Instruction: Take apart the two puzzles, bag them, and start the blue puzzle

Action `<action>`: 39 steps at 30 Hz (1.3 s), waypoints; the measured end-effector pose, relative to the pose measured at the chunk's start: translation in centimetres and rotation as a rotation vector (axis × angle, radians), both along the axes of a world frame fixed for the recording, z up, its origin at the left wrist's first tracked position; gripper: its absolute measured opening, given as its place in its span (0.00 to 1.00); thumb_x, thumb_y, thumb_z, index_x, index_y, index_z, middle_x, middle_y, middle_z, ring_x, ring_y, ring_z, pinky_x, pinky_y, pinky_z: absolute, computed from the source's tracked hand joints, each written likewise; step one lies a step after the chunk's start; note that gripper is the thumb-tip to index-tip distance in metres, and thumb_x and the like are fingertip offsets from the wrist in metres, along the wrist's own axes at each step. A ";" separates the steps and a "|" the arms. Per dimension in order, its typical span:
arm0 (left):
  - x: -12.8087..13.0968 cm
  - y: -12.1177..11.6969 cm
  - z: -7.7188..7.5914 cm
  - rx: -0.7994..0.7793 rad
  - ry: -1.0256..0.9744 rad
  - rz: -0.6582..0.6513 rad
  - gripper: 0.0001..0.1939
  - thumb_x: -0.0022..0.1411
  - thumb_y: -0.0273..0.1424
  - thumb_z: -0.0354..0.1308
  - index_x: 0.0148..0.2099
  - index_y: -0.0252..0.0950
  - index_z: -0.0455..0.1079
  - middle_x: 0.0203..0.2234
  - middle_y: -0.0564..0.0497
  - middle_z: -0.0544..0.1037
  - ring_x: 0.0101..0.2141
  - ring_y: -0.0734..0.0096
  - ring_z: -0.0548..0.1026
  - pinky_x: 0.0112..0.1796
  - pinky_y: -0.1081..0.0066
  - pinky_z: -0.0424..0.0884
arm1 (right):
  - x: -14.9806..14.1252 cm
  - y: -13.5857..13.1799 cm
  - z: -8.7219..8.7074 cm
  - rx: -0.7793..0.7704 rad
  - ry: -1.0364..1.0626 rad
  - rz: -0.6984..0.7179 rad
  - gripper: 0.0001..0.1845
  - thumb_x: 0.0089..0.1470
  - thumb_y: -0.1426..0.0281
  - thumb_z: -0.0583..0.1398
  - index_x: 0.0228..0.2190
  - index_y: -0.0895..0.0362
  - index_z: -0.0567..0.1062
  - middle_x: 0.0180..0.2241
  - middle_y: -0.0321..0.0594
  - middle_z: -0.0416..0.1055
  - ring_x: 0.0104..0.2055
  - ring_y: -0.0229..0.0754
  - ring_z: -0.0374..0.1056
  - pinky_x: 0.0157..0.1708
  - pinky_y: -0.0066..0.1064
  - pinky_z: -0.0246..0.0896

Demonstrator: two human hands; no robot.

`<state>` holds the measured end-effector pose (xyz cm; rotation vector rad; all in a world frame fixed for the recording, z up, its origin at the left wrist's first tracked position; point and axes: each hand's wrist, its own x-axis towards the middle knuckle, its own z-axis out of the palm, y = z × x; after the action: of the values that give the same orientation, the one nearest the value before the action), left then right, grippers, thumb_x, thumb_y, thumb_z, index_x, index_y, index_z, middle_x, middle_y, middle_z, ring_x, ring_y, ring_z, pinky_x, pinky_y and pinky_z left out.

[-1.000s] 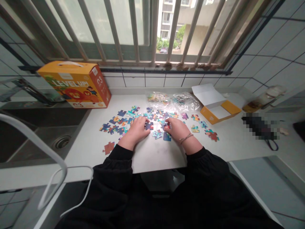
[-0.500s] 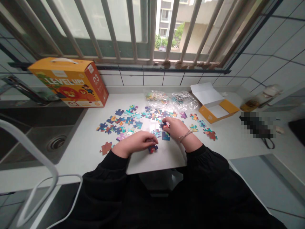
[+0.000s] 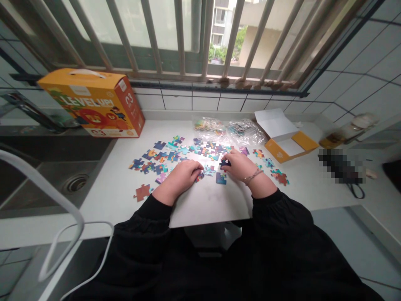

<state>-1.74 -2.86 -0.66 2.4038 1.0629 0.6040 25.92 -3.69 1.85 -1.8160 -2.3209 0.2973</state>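
My left hand (image 3: 184,177) is closed on a dark puzzle piece with red on it (image 3: 199,177), mostly covered by the fingers. Between thumb and fingers of my right hand (image 3: 239,165) is a dark blue puzzle piece (image 3: 224,163). A light blue piece (image 3: 209,170) lies flat between the hands, and a dark blue and green piece (image 3: 221,178) sits just below the right fingers. Several loose puzzle pieces (image 3: 152,154) spread over the white counter behind and left of my left hand. A brown piece (image 3: 143,192) lies beside the left wrist.
An orange box (image 3: 97,106) stands at the back left by the sink (image 3: 46,179). Clear plastic bags (image 3: 246,131) and an open yellow and white box (image 3: 290,144) lie at the back. A bottle (image 3: 351,129) is at the right. A white cable (image 3: 67,188) hangs at the left.
My left hand drew its piece toward me, turned it, then moved back up beside the light blue piece. My right hand stayed near its spot, still gripping a piece.
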 end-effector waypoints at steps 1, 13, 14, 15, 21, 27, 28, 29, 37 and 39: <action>0.1 -0.3 0.1 -0.044 -0.034 -0.060 0.10 0.76 0.26 0.58 0.49 0.38 0.82 0.40 0.46 0.86 0.43 0.60 0.81 0.49 0.62 0.74 | 0.1 -0.7 0.1 0.044 0.053 0.004 0.05 0.62 0.71 0.69 0.41 0.56 0.82 0.45 0.49 0.77 0.52 0.52 0.74 0.54 0.40 0.68; 0.3 -0.5 -0.6 -0.014 -0.027 -0.120 0.12 0.73 0.26 0.59 0.52 0.42 0.81 0.57 0.44 0.83 0.59 0.53 0.77 0.62 0.52 0.72 | -3.8 -9.8 -3.0 -0.096 0.739 -0.301 0.15 0.70 0.52 0.58 0.42 0.50 0.72 0.35 0.39 0.81 0.36 0.49 0.77 0.37 0.37 0.66; 0.0 -0.3 -0.4 -0.005 -0.016 -0.097 0.11 0.74 0.27 0.59 0.53 0.42 0.81 0.57 0.44 0.83 0.59 0.52 0.77 0.62 0.51 0.71 | -3.5 -9.9 -3.0 -0.037 0.676 -0.346 0.14 0.70 0.53 0.58 0.41 0.50 0.72 0.36 0.41 0.81 0.38 0.50 0.77 0.39 0.38 0.66; -0.4 -0.2 -0.2 -0.005 -0.006 -0.101 0.11 0.74 0.29 0.59 0.53 0.41 0.81 0.55 0.43 0.83 0.58 0.52 0.77 0.63 0.50 0.70 | -3.1 -9.9 -2.9 0.033 0.617 -0.381 0.14 0.69 0.54 0.58 0.41 0.51 0.73 0.37 0.43 0.81 0.40 0.51 0.77 0.41 0.39 0.67; -1.3 -0.1 0.8 -0.169 0.054 -0.259 0.20 0.63 0.44 0.76 0.54 0.43 0.83 0.50 0.44 0.79 0.53 0.53 0.77 0.54 0.58 0.73 | -1.7 -11.9 -2.7 0.085 0.628 -0.460 0.16 0.65 0.55 0.59 0.39 0.53 0.78 0.35 0.43 0.78 0.37 0.49 0.74 0.40 0.41 0.68; 0.1 -0.6 0.4 -0.083 0.049 -0.139 0.13 0.68 0.39 0.72 0.51 0.38 0.81 0.42 0.46 0.81 0.43 0.58 0.77 0.44 0.63 0.71 | -5.0 -14.4 -4.1 -0.229 1.141 -0.441 0.26 0.61 0.52 0.66 0.54 0.53 0.74 0.35 0.39 0.81 0.33 0.47 0.79 0.33 0.38 0.75; 0.2 -0.7 0.3 -0.080 0.058 -0.121 0.12 0.69 0.38 0.71 0.50 0.37 0.81 0.40 0.46 0.81 0.40 0.60 0.77 0.42 0.64 0.70 | -5.7 -14.5 -4.1 -0.218 1.146 -0.435 0.26 0.62 0.53 0.66 0.56 0.52 0.74 0.36 0.39 0.82 0.34 0.48 0.80 0.35 0.39 0.77; 0.4 -0.7 0.3 -0.083 0.067 -0.111 0.11 0.69 0.38 0.70 0.48 0.37 0.81 0.38 0.47 0.81 0.38 0.61 0.76 0.40 0.65 0.69 | -6.3 -14.5 -3.9 -0.194 1.119 -0.436 0.25 0.63 0.54 0.65 0.56 0.52 0.75 0.35 0.39 0.82 0.34 0.48 0.81 0.36 0.39 0.77; 0.2 -0.6 0.3 -0.092 0.061 -0.123 0.03 0.68 0.30 0.69 0.43 0.38 0.80 0.35 0.50 0.80 0.35 0.65 0.74 0.38 0.67 0.67 | -8.1 -14.4 -3.2 0.005 0.683 -0.448 0.15 0.64 0.58 0.67 0.47 0.52 0.81 0.31 0.38 0.83 0.33 0.48 0.81 0.36 0.37 0.73; 0.3 -0.6 0.2 -0.092 0.062 -0.128 0.03 0.67 0.30 0.69 0.42 0.38 0.79 0.35 0.50 0.79 0.34 0.65 0.73 0.38 0.67 0.66 | -8.3 -14.5 -3.2 0.019 0.584 -0.431 0.13 0.65 0.59 0.68 0.46 0.52 0.80 0.29 0.37 0.81 0.31 0.48 0.80 0.34 0.36 0.70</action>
<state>-1.49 -3.47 -0.43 2.4019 0.9315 0.4297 17.64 -18.19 -1.40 -1.8432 -1.5049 0.6314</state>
